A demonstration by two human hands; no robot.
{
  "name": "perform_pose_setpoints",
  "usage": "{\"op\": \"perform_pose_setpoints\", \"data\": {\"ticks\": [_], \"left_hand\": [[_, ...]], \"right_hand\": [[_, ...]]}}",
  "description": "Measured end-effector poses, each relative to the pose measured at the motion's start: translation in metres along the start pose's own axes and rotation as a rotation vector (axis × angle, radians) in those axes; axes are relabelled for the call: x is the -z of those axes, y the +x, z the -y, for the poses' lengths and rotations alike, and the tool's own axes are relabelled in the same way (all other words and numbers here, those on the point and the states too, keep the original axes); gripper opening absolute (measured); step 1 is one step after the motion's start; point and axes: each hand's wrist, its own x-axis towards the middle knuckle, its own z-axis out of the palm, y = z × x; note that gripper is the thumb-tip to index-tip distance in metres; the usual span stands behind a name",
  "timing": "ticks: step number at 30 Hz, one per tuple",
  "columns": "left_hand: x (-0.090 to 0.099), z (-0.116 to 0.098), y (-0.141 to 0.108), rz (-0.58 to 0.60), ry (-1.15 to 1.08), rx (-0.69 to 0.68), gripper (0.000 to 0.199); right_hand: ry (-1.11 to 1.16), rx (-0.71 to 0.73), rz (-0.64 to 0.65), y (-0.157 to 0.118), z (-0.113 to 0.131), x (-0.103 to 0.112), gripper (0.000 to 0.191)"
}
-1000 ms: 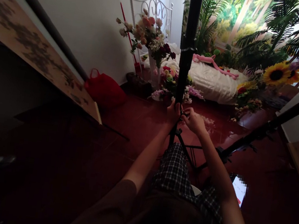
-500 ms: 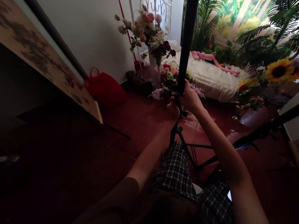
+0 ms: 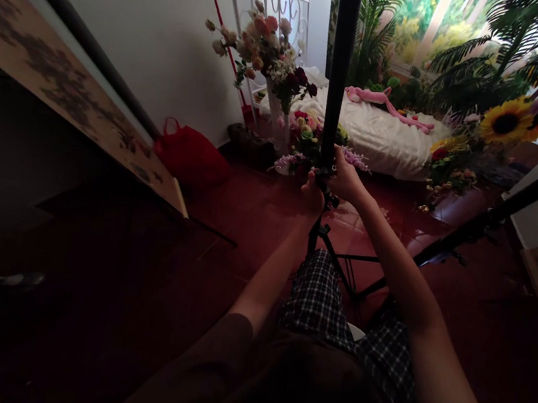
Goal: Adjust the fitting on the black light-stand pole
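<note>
A black upright pole (image 3: 339, 70) runs from the top edge down to a dark joint in the middle of the view, with thin stand legs (image 3: 340, 266) below it. Around the pole's lower part, just above the joint, my right hand (image 3: 346, 176) is closed. My left hand (image 3: 313, 195) grips the stand slightly lower, on the left side, its thumb up against the joint. The dimness hides most of its fingers.
A second black pole (image 3: 516, 205) slants at the right. A flower vase (image 3: 277, 112), a white-covered bed (image 3: 384, 138) and sunflowers (image 3: 506, 122) stand ahead. To the left are a red bag (image 3: 189, 156) and a painted scroll (image 3: 65, 77).
The view has shifted slightly. Both hands stay at the same joint on the pole, with the right hand's fingers a little changed in pose.
</note>
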Motion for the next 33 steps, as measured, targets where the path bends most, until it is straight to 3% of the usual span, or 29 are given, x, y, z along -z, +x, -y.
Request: {"op": "perform_pose_setpoints", "data": {"ticks": [3,6,10,14,20,26,33], "left_hand": [[0.001,0.002,-0.001,0.021,0.000,-0.011,0.075],[0.003,0.005,0.000,0.023,0.022,-0.081,0.074],[0.004,0.010,0.003,0.035,0.072,-0.138,0.072],[0.003,0.012,0.004,0.067,0.062,-0.185,0.075],[0.004,0.007,0.001,0.072,0.051,-0.157,0.080],[0.005,0.005,0.001,0.060,0.065,-0.167,0.077],[0.004,0.001,0.000,0.065,0.055,-0.106,0.076]], "right_hand": [[0.062,-0.061,0.006,-0.012,0.007,0.007,0.061],[0.064,-0.065,-0.037,-0.041,0.010,0.016,0.053],[-0.152,0.041,-0.004,-0.087,0.003,0.019,0.036],[-0.302,0.073,0.064,-0.109,-0.014,0.012,0.036],[-0.309,-0.049,-0.002,-0.113,-0.030,-0.001,0.037],[-0.189,-0.174,-0.084,-0.108,-0.024,-0.010,0.037],[0.057,-0.468,-0.093,-0.092,-0.024,-0.028,0.053]]}}
